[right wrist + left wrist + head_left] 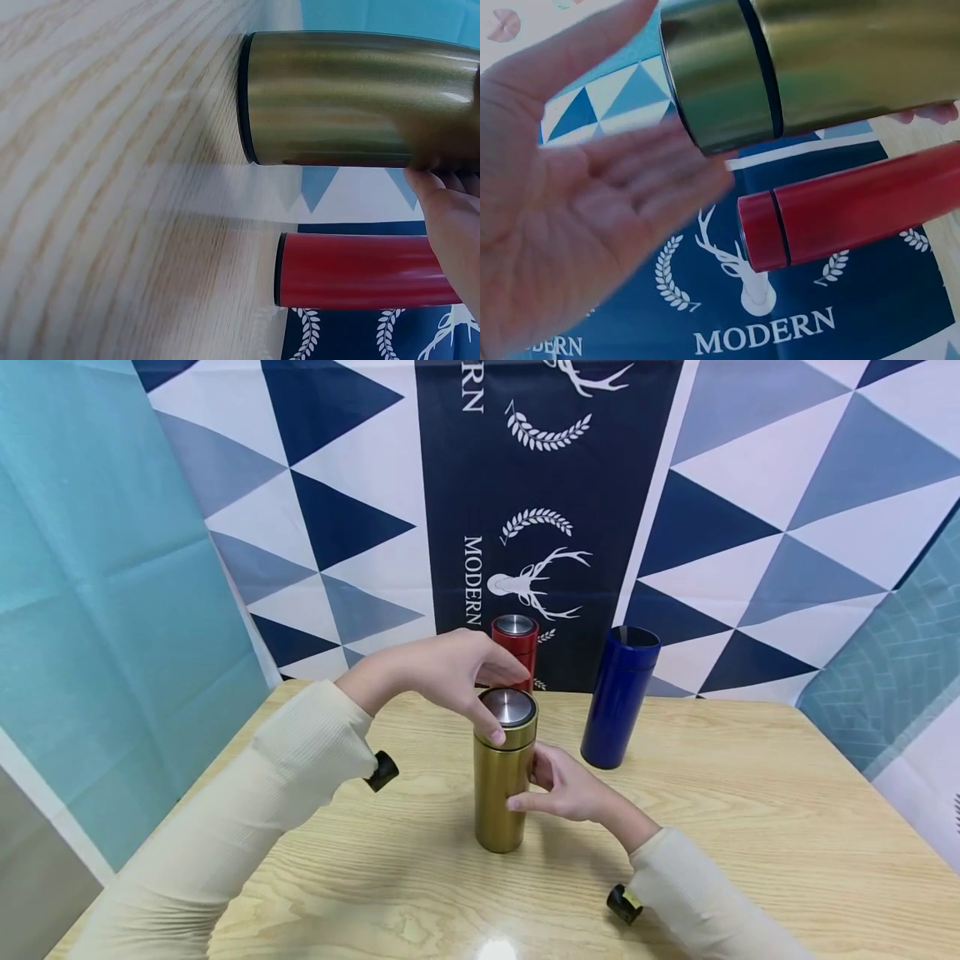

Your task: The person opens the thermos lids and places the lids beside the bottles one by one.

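A gold thermos bottle (501, 797) stands upright on the table, its steel-topped lid (508, 707) in place. From the right side, my right hand (566, 785) grips the body, thumb in front and fingers round the back. My left hand (461, 677) is arched over the lid, thumb at its front edge. In the left wrist view the fingers (656, 176) of that hand are loosely extended and blurred beside the lid; whether they touch it, I cannot tell.
Behind the gold bottle stands a red thermos bottle (525, 652) with a lid. A blue bottle (618, 702), dark at its top, stands to the right. Wooden tabletop (375, 877) lies beneath them, with a patterned cloth (360, 527) hanging at the back.
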{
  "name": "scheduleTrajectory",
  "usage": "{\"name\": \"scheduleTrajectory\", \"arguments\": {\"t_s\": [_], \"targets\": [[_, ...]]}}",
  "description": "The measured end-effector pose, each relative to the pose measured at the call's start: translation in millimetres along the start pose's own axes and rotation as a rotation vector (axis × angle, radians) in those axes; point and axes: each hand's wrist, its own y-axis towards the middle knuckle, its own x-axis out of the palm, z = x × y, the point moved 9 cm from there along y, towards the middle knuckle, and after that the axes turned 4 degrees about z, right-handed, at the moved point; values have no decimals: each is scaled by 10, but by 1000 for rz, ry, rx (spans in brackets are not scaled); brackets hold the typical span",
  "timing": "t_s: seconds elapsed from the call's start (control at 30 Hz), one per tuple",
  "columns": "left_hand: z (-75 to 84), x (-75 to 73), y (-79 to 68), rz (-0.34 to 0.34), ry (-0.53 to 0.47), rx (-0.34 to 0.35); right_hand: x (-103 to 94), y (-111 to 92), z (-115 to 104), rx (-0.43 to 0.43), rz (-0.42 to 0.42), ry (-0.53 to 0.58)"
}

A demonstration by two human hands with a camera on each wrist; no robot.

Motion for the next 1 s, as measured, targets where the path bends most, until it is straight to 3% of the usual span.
{"name": "scheduleTrajectory", "arguments": {"t_s": [0.17, 0.53, 1.0], "targets": [[51, 12, 40, -50, -68, 64, 10, 3, -6, -2, -1, 9], [26, -2, 43, 5, 29, 31, -27, 33, -27, -10, -7, -74], [21, -4, 34, 43, 70, -2, -46, 40, -132, 49, -33, -197]]}}
